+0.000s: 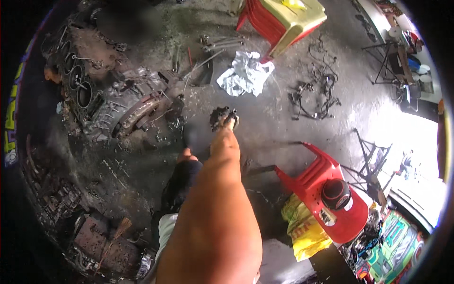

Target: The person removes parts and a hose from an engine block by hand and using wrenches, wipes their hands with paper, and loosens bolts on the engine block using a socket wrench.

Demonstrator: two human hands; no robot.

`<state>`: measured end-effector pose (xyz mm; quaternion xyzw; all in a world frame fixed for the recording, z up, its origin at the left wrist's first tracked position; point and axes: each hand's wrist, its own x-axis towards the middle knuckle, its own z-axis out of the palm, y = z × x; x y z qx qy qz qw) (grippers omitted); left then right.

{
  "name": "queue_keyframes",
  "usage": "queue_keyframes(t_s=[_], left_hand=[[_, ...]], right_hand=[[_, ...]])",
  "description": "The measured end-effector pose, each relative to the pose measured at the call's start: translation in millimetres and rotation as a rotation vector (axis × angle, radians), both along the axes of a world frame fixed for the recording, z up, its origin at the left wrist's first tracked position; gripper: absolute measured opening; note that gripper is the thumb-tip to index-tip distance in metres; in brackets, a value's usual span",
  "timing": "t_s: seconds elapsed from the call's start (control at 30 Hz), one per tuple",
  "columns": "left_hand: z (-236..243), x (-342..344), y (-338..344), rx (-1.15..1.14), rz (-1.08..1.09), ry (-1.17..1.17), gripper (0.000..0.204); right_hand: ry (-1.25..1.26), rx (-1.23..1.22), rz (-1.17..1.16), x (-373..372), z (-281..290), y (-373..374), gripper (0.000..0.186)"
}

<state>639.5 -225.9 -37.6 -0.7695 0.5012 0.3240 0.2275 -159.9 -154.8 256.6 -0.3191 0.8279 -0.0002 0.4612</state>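
Note:
My bare right arm reaches up through the middle of the view, and my right hand (230,126) is closed on a small, dark, greasy metal part (218,118). The part has an uneven outline with short stubs, and it hangs above the concrete floor. Its exact kind is too small to make out. Left of it lies a large, dirty engine block (85,94) with open round cylinder bores and a rusty round flywheel (144,116) on its near end. I do not see my left hand. Dark cloth (182,182) with bare skin at its end shows beside my forearm.
Crumpled silvery sheeting (246,73) lies ahead, with wrenches (224,44) beyond it. A wiring harness (314,92) spreads to the right. Stacked plastic stools (288,23) stand far off. A red chair (321,189) holds a cap (336,194), near a yellow bag (305,232).

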Motion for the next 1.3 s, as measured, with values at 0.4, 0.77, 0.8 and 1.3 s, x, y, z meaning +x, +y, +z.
queue_keyframes(t_s=[0.4,0.77,0.8,1.3], left_hand=[[-80,16,23,0.051,0.006,-0.016,0.031],[-38,86,-23,0.058,0.004,-0.042,0.035],[-25,103,-31,0.073,0.001,-0.060,0.036],[23,141,142,-0.673,0.590,0.123,0.031]], right_hand=[[-0.134,0.175,-0.014,91,-21,-7,0.008],[-0.220,0.124,0.407,249,-40,-91,0.024],[-0.223,0.084,0.473,260,-41,-97,0.025],[-0.399,0.137,0.455,444,-317,-190,0.025]])
